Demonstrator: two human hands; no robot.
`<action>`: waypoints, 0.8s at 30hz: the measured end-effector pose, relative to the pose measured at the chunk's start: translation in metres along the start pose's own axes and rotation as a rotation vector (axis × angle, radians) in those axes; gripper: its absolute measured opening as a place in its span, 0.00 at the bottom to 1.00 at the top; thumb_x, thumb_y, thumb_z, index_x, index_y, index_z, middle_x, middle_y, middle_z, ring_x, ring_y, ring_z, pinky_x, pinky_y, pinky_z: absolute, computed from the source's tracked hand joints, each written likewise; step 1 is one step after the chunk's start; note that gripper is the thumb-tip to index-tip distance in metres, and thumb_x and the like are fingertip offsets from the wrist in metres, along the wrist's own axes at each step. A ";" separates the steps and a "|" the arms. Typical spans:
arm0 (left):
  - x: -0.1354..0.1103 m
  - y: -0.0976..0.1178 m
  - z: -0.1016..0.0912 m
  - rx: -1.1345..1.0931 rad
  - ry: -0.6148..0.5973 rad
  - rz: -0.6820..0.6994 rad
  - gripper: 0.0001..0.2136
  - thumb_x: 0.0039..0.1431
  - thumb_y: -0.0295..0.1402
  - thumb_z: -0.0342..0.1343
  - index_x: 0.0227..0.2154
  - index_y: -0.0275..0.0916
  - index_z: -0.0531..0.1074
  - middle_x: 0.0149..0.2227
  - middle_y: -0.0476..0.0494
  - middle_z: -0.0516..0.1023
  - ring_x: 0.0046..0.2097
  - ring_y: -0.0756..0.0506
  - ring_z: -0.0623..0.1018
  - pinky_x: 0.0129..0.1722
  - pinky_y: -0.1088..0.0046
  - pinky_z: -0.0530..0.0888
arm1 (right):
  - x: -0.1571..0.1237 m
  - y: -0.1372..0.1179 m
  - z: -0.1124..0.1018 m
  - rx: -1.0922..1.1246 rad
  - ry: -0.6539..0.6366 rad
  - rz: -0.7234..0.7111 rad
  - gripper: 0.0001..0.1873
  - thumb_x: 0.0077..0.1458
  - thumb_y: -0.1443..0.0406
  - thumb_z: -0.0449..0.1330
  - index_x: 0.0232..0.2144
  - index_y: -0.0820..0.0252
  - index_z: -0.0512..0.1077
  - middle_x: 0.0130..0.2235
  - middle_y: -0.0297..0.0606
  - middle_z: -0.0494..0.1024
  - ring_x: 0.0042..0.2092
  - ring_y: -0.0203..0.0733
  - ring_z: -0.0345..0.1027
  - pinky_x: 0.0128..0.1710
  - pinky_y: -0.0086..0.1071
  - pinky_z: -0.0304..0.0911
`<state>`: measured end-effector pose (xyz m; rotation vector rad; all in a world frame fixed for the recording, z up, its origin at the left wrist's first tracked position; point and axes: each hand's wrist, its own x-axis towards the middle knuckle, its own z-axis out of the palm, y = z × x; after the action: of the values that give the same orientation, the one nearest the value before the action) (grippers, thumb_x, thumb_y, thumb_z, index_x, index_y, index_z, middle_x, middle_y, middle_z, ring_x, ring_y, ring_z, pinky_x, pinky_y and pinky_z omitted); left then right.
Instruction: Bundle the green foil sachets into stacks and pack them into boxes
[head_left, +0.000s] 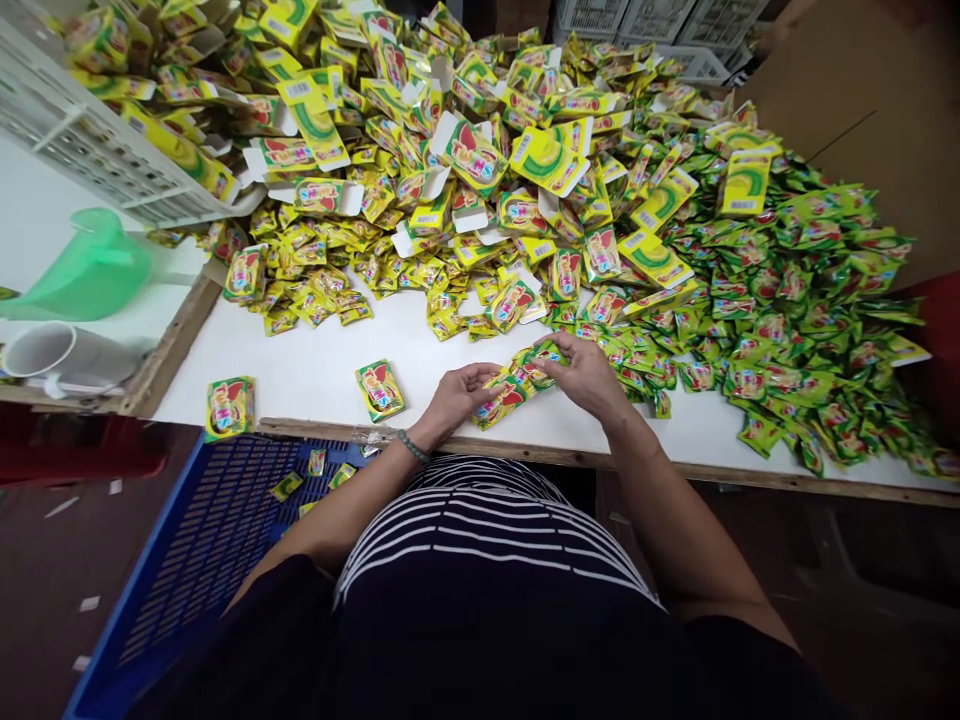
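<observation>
The left hand (459, 392) and right hand (586, 376) hold a bundle (516, 384) of green-yellow sachets between them, fingers curled narrowly round its ends. The bundle sits near the front edge of the white table (315, 360); whether it rests on the table cannot be told. At nine o'clock from the left hand lies a box (379, 389), with a second box (229, 406) farther out. A loose heap (787, 300) spreads at three o'clock, cartons (465, 150) lie at twelve, and a blue crate (202, 540) sits at seven.
</observation>
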<state>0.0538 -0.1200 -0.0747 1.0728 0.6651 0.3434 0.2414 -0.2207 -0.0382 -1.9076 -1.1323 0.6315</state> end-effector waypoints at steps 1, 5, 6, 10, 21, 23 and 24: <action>0.000 0.000 0.000 0.031 -0.010 -0.008 0.27 0.35 0.37 0.73 0.41 0.32 0.76 0.32 0.47 0.80 0.32 0.52 0.76 0.37 0.74 0.73 | 0.001 -0.002 0.000 0.011 -0.012 -0.012 0.15 0.49 0.57 0.63 0.39 0.57 0.76 0.37 0.38 0.80 0.39 0.46 0.73 0.43 0.40 0.67; 0.000 0.005 -0.002 0.118 -0.061 -0.038 0.26 0.34 0.36 0.74 0.39 0.31 0.76 0.28 0.50 0.78 0.27 0.53 0.74 0.32 0.75 0.71 | 0.005 -0.009 0.001 -0.023 0.006 -0.088 0.13 0.52 0.57 0.62 0.38 0.56 0.76 0.37 0.38 0.81 0.40 0.47 0.73 0.44 0.41 0.66; 0.000 0.006 -0.003 0.107 -0.086 -0.051 0.26 0.33 0.35 0.74 0.38 0.31 0.76 0.27 0.50 0.78 0.28 0.53 0.75 0.32 0.75 0.72 | 0.005 -0.009 0.003 -0.057 0.018 -0.109 0.12 0.52 0.57 0.62 0.37 0.56 0.76 0.37 0.38 0.81 0.40 0.47 0.73 0.44 0.41 0.66; 0.001 0.006 -0.006 0.030 -0.151 -0.101 0.25 0.33 0.35 0.74 0.37 0.31 0.75 0.29 0.48 0.79 0.29 0.52 0.76 0.33 0.75 0.72 | 0.004 -0.006 0.009 -0.174 0.021 -0.239 0.09 0.54 0.59 0.61 0.34 0.56 0.77 0.37 0.40 0.80 0.40 0.47 0.72 0.43 0.41 0.66; 0.002 0.003 -0.013 0.039 -0.238 -0.067 0.32 0.39 0.27 0.71 0.51 0.34 0.70 0.28 0.54 0.74 0.29 0.55 0.73 0.33 0.77 0.67 | 0.007 -0.015 0.009 -0.145 -0.190 -0.140 0.15 0.49 0.52 0.64 0.27 0.57 0.69 0.24 0.31 0.69 0.28 0.37 0.61 0.29 0.31 0.56; 0.001 0.004 -0.012 0.047 -0.247 -0.060 0.32 0.39 0.27 0.71 0.51 0.33 0.70 0.27 0.54 0.74 0.29 0.55 0.72 0.34 0.77 0.67 | 0.010 -0.018 0.007 -0.219 -0.216 -0.138 0.14 0.49 0.54 0.65 0.27 0.57 0.70 0.24 0.31 0.71 0.29 0.38 0.63 0.30 0.32 0.57; 0.000 0.005 -0.012 0.050 -0.243 -0.057 0.32 0.39 0.28 0.71 0.51 0.34 0.70 0.28 0.54 0.74 0.29 0.55 0.73 0.34 0.77 0.67 | 0.010 -0.019 0.006 -0.252 -0.221 -0.140 0.12 0.48 0.55 0.65 0.28 0.57 0.71 0.25 0.32 0.72 0.30 0.39 0.65 0.32 0.32 0.58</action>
<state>0.0466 -0.1095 -0.0745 1.1193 0.4877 0.1442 0.2321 -0.2041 -0.0255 -1.9799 -1.5339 0.6586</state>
